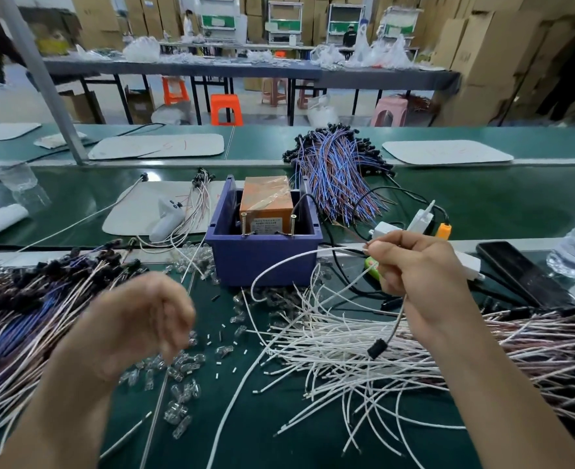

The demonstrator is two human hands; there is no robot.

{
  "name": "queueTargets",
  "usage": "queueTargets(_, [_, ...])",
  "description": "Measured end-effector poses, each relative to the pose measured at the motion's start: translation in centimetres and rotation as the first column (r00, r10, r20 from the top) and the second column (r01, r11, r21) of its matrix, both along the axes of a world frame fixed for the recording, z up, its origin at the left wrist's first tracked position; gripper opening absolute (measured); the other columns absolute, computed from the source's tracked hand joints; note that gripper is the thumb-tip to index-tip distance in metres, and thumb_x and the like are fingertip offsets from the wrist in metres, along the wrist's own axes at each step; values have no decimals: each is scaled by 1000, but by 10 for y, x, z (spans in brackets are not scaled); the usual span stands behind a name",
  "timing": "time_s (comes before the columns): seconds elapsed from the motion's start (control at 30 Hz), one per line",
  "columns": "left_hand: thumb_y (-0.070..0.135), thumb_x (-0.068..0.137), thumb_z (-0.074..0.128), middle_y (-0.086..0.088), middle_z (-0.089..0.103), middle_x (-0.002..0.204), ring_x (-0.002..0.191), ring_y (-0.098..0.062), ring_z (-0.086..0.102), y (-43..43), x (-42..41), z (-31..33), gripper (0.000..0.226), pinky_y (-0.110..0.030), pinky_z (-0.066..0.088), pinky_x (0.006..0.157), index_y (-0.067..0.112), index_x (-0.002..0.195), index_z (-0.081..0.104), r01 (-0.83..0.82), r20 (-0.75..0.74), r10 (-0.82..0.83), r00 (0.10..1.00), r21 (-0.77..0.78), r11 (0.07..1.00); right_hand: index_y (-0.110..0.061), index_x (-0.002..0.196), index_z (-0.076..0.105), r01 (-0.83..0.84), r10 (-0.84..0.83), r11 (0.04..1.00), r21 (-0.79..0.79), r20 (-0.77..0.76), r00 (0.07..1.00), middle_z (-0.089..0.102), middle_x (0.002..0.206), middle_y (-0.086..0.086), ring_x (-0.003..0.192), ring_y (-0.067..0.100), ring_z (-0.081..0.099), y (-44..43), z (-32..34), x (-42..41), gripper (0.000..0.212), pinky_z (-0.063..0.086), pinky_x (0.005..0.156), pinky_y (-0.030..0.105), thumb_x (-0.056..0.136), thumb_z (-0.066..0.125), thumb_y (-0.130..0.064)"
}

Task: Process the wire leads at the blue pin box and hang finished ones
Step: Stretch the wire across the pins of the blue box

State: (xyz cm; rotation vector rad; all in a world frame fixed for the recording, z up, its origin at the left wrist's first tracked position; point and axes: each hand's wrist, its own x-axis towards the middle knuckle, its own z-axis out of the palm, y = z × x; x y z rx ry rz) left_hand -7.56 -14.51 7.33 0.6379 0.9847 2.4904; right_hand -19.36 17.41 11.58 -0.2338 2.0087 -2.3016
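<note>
**Box.** The blue box (pixel 264 262) stands at tabletop (pixel 245 431) centre, with two upright pins (pixel 244 225) at its near rim.

**Right hand.** The right hand (pixel 425 275) is raised just right of the box's near corner. Its grip pinches a white lead (pixel 340 247), which arcs left across the box front. A second lead with a black plug (pixel 376 348) hangs below the fist.

**Left hand.** The left hand (pixel 140 319) is over the clear caps (pixel 178 370), with the fingers curled. It is blurred, so the grip state cannot be told.

**Clearance.**
- The white pile (pixel 347 367) borders the right side.
- The dark-tipped bundle (pixel 25 299) borders the left side.
- A bare strip of tabletop lies between them.
</note>
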Motion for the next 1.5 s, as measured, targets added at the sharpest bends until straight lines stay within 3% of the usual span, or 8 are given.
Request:
queueTargets(0.13, [44, 104, 56, -19, 74, 112, 94, -26, 74, 40, -8, -6, 57, -29, 62, 72, 1, 141, 58, 101, -27, -147, 989, -602, 792, -9, 67, 71, -66, 66, 996, -58, -8, 998, 45, 51, -2, 44, 9, 32, -11, 2, 13, 30, 26, 44, 20, 91, 63, 8])
queueTargets(0.43, [30, 66, 98, 1, 57, 68, 53, -8, 51, 57, -26, -26, 64, -19, 48, 52, 5, 121, 75, -419, 263, 474, 840, -239, 876, -15, 60, 73, -170, 171, 976, 134, 4, 985, 49, 63, 13, 48, 10, 33, -8, -6, 26, 37, 27, 44, 17, 86, 66, 11])
queueTargets(0.57, [19, 90, 71, -7, 69, 80, 65, -14, 67, 40, -27, -21, 20, -22, 59, 61, 4, 103, 74, -508, 340, 521, 783, -135, 851, -15, 63, 74, -148, 150, 966, 213, 3, 989, 52, 62, 10, 49, 12, 36, -4, -9, 25, 32, 30, 43, 16, 85, 69, 7])
queueTargets(0.73, [34, 100, 55, -8, 71, 113, 105, -19, 69, 31, -21, -18, 30, -34, 59, 88, 17, 83, 71, -484, 100, 528, 843, -287, 827, -14, 62, 74, -168, 154, 956, 240, 76, 985, 52, 50, 0, 41, 8, 39, -6, -17, 27, 32, 32, 41, 14, 86, 68, 7])
queueTargets(0.83, [35, 100, 46, -9, 74, 96, 81, -16, 70, 35, -24, -14, 42, -27, 58, 70, 18, 69, 68, -555, 172, 617, 768, -302, 775, -8, 66, 73, -217, 193, 939, 266, 113, 975, 52, 49, 6, 40, 11, 40, -10, -20, 31, 24, 33, 41, 16, 87, 69, 4])
queueTargets(1.03, [22, 87, 64, -10, 68, 63, 51, -15, 61, 41, -25, -11, 25, -19, 47, 46, 7, 103, 75, -650, -10, 807, 590, -600, 467, -12, 67, 74, -82, 70, 965, 247, 54, 996, 73, 67, 9, 57, 10, 64, -16, -17, 31, 29, 47, 57, 23, 91, 65, 2])
queueTargets(1.33, [46, 81, 72, -12, 58, 45, 37, -14, 44, 57, -37, -16, 33, -21, 35, 39, 19, 63, 76, -703, -527, 806, 268, -679, -210, -11, 74, 73, -17, 20, 988, 155, -19, 1000, 72, 68, 15, 45, 16, 51, -23, -12, 21, 24, 42, 43, 20, 94, 65, -2])
queueTargets(1.5, [35, 90, 73, -3, 58, 44, 33, -6, 37, 64, -40, -10, 35, -16, 31, 35, 18, 60, 70, -683, -646, 742, 179, -625, -379, -13, 74, 73, -51, 61, 980, 195, -49, 997, 70, 62, 14, 37, 17, 45, -32, -5, 16, 21, 37, 39, 21, 93, 68, -6])
